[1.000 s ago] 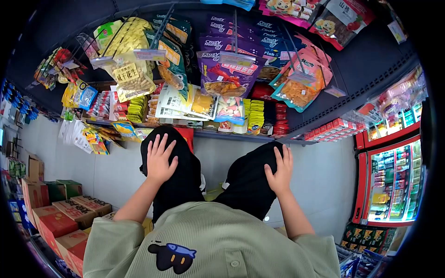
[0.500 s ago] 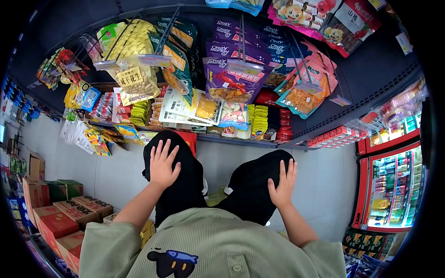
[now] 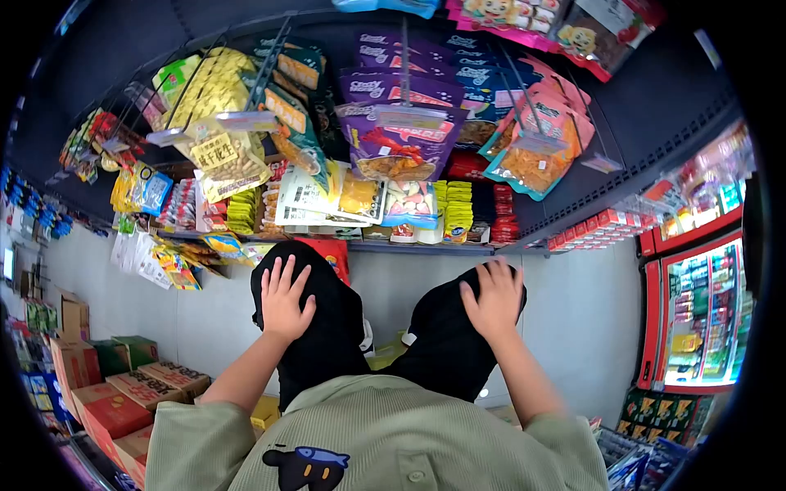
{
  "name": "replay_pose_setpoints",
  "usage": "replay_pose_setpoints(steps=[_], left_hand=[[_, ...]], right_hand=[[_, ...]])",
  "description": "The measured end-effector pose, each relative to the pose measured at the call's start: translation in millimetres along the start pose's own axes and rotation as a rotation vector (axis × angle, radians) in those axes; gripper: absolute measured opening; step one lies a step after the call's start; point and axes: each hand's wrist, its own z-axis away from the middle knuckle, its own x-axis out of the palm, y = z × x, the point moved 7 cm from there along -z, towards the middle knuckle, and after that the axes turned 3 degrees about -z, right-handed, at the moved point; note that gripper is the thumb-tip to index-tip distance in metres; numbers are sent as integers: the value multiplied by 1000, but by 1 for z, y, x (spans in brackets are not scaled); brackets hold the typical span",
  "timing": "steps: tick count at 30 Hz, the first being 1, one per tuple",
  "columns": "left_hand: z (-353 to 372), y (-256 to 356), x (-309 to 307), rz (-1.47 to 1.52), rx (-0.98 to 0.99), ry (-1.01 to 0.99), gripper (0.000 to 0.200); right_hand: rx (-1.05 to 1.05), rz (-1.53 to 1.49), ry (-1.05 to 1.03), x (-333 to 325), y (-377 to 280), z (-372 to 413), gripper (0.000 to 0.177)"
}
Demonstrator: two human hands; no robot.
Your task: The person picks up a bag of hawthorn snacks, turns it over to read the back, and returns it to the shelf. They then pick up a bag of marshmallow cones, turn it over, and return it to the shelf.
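My left hand point(image 3: 284, 301) lies flat on my left knee, fingers spread over the black trousers point(image 3: 327, 327). On the other knee rests my right hand point(image 3: 494, 301), its fingers apart and nothing held. In front of my knees hang purple snack bags point(image 3: 401, 139) marked "Crazy Monkey", a yellow peanut bag point(image 3: 228, 161), dark green snack bags point(image 3: 286, 127) and pink-and-teal bags point(image 3: 536, 159). Below them, small yellow packets point(image 3: 458, 214) and a white pouch point(image 3: 307, 200) stand on the bottom shelf. A red packet point(image 3: 330, 256) shows just beyond my left knee.
Cardboard boxes point(image 3: 151, 390) are stacked on the floor at the left. A lit drinks fridge with a red frame point(image 3: 652, 327) stands at the right. The dark shelf edge point(image 3: 385, 246) runs across ahead of my knees, over a pale tiled floor point(image 3: 565, 327).
My right hand has shifted inward and forward on the knee. The view has turned slightly, so the hanging bags sit a little further left. My left hand stays on its knee.
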Motion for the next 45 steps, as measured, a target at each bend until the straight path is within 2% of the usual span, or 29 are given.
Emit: replay_pose_setpoints(steps=[1,3,5,7,8,10,13,16,19,20,21,23,29,30,33,34,35,37,38,40,45], left_hand=[[-2,1,-1,-2,-1,7,54],[-2,5,0,-12,18,10,54],[0,3,1,-18,8,29,53],[1,5,0,-24,7,26,53],[1,7,-1,-27,5,28,53],[2,9,0,-31,7,30,53],[1,10,3,-54,10,8,53],[-2,11,9,-64,17,-10,53],[-5,13,13,-64,33,-24,53],[-6,13,16,-64,42,-27,53],[-6,12,18,-71,43,-41,54],[-8,14,21,-82,47,-58,55],[-8,13,27,-100,55,-75,56],[-7,13,28,-99,58,-83,56],[-9,17,26,-102,61,-71,55],[-9,17,25,-98,58,-66,55],[-8,17,24,-92,53,-61,55],[-6,10,26,-95,48,-50,55],[-5,10,25,-91,54,-40,55],[-4,10,20,-77,50,-25,54],[2,7,15,-52,23,5,51]], right_hand=[[-39,-13,-1,17,-3,-15,45],[177,-609,-74,76,-1,-46,44],[576,-1197,-455,153,-12,-75,49],[867,-1485,-490,207,-14,-87,53],[863,-1510,-470,240,-9,-95,53],[1111,-1768,-343,307,-2,-88,58],[1333,-1932,-212,333,-9,-77,60],[1412,-2144,-59,350,-8,-80,62],[1319,-2273,49,371,-2,-90,63],[1333,-2310,49,369,0,-91,55],[1344,-2330,69,367,0,-93,55],[1273,-2438,131,360,5,-101,45],[1175,-2430,223,364,14,-115,35],[1163,-2487,346,359,15,-115,33],[1272,-2341,332,347,27,-115,31],[1251,-2265,438,337,35,-115,30],[1250,-2259,438,337,35,-120,30],[992,-1965,975,308,59,-120,20],[1045,-1966,842,310,62,-118,25],[1079,-1922,816,303,72,-107,27],[1190,-1973,788,223,58,-63,37]])
